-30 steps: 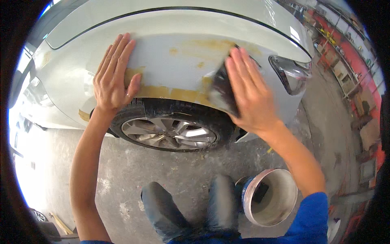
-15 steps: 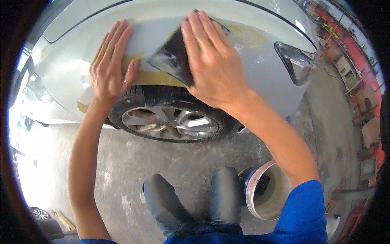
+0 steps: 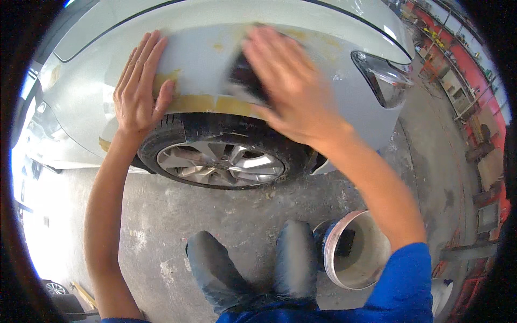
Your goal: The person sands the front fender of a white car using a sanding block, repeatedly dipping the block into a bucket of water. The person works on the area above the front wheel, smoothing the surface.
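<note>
Now my right grip [image 3: 293, 78] has slid a little back to the right, taking the black sheet [image 3: 247, 78] with it, after a sweep leftward across the grey patch [image 3: 196, 59] over the wheel [image 3: 221, 164]. That bares more of the patch's left part, so I judge the rubbing goes to and fro rather than one way. The sheet lies against the middle of the patch, under my palm and fingers; they run straight and flat over it, pressing rather than closing round it, and all of it looks blurred, as if mid-stroke. My left grip [image 3: 137, 91] has stayed where it was, empty and flat on the fender [image 3: 102, 97], fingers together, thumb apart, just left of the patch. Tan stains [image 3: 194, 102] show along the arch edge, with a smaller tan spot [image 3: 218, 47] higher up, so the surface looks uneven in colour to me. Beside my right leg [image 3: 296, 258], the bucket [image 3: 371, 242] stands on the floor.
</note>
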### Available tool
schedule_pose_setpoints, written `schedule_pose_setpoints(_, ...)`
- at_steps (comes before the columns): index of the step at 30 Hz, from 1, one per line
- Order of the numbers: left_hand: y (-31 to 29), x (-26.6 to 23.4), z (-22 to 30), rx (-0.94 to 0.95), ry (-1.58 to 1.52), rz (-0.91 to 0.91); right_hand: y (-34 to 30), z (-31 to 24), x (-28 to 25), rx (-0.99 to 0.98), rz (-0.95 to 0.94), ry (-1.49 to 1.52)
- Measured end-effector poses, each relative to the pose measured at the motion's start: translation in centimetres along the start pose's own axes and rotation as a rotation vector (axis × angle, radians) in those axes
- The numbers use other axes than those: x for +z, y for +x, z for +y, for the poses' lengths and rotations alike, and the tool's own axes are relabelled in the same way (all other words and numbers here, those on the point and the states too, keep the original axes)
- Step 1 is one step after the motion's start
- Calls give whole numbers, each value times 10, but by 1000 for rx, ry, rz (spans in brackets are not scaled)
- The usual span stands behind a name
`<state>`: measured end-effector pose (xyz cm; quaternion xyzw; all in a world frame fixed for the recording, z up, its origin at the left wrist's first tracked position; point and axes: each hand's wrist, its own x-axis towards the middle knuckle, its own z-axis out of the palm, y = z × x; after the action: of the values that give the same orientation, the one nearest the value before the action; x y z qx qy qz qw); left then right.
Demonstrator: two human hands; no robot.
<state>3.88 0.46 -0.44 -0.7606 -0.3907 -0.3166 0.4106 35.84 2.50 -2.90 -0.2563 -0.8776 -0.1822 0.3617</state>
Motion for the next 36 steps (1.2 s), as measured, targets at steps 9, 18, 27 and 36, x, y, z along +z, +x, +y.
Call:
schedule_pose_setpoints(9, -1, 5, 4, -10, -10, -20, 32, -34, 14, 141, 56, -42)
schedule_pose_setpoints(18, -7, -15, -27, 113, -67, -137, 5, -25, 0, 197, 45, -83)
schedule_pose_setpoints(27, -15, -14, -30, 85, -48, -135, -52, -1, -15, 162, 18, -86)
schedule_pose_setpoints(36, -13, -13, -28, 111, -52, -117, 9, -28, 25, 4, 90, -81)
